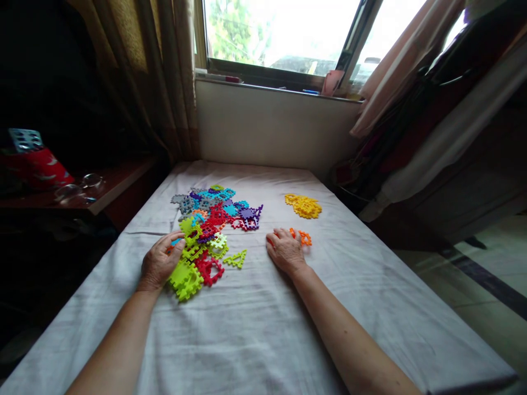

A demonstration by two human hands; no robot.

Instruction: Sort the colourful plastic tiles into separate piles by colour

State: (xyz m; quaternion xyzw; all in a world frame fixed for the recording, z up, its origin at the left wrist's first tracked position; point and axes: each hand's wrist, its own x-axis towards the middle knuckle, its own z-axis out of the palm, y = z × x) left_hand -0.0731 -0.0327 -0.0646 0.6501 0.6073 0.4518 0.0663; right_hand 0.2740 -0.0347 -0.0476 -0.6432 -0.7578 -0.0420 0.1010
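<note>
Lit by daylight through window (280, 27); below window, pale wall (275, 120); left of window, brown curtain (160, 71), reddish-brown furniture (123, 182); right of window, hanging cloth (401, 63); lower right of window, tiled floor (502, 236).

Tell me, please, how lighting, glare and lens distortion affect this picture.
In the head view, the window is largely washed out to white; in the head view, the space left of the curtain sinks into near-black shadow; also in the head view, the cloth-covered table flares toward the bottom, likely wide-angle stretch, yet the yellow pieces stand out clearly.
</note>
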